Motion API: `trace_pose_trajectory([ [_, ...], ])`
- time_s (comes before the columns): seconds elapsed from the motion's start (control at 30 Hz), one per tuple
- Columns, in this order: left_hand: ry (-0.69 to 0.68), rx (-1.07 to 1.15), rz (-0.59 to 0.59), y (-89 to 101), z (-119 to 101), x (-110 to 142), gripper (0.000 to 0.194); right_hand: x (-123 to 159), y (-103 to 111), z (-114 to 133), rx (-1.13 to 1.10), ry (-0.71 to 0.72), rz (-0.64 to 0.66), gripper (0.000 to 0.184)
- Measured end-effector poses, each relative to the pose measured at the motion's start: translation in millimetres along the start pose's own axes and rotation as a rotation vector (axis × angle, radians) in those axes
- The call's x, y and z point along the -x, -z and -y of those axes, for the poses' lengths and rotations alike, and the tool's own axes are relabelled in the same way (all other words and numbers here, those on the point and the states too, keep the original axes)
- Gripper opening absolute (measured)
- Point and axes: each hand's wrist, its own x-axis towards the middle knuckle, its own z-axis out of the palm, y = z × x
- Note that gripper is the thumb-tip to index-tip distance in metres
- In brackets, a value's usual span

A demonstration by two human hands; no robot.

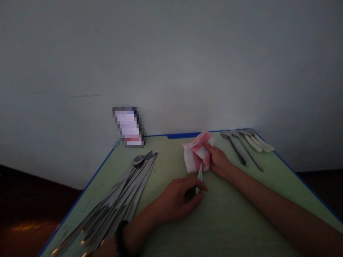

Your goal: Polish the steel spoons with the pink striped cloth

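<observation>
Between thumb and fingers, my left hand (pixel 184 196) pinches the handle of a metal utensil (pixel 199 174) over the middle of the table. The utensil's far end is wrapped in a folded pink and white cloth (pixel 191 160), so I cannot tell its kind. My right hand (pixel 218 159) is closed on the cloth from the right side, around that hidden end. A dark bracelet sits on my left wrist.
A pile of long metal cutlery (pixel 120 196), with a spoon among it, lies at the left. Metal spoons (pixel 235 146) and several white-handled utensils (pixel 254 142) lie at the back right. A blurred phone (pixel 129 126) leans on the wall (pixel 171 64) behind the green, blue-edged table (pixel 225 221).
</observation>
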Motion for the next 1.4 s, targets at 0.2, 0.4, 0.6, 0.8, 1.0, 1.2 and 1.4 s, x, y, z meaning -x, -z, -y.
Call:
trace_pose_trajectory([
  [0.2, 0.014, -0.044, -0.033, -2.1, 1, -3, 0.016, 0, 3, 5, -0.091, -0.072, 0.074, 0.009],
  [0.4, 0.018, -0.077, -0.009, -3.0, -1, -3, 0.014, 7, -4, 8, -0.127, -0.072, 0.143, 0.023],
  [0.6, 0.024, -0.081, 0.007, -4.1, 1, -3, 0.015, 8, -9, 10, -0.143, -0.094, 0.031, 0.01],
  [0.8, 0.024, -0.078, 0.007, -3.8, -1, -4, 0.016, 3, -2, 4, -0.063, -0.108, 0.038, 0.004],
  [1.0, 0.028, -0.082, -0.012, -1.8, -3, -4, 0.018, -6, 0, 1, -0.157, 0.093, 0.0, 0.009],
  [1.2, -0.012, -0.084, 0.043, 0.1, -5, -4, 0.021, 3, -3, 14, -0.195, 0.025, 0.105, 0.013],
  [1.4, 0.001, -0.07, 0.018, -2.0, -3, -5, 0.022, 8, 1, 15, -0.161, -0.057, 0.191, 0.026],
])
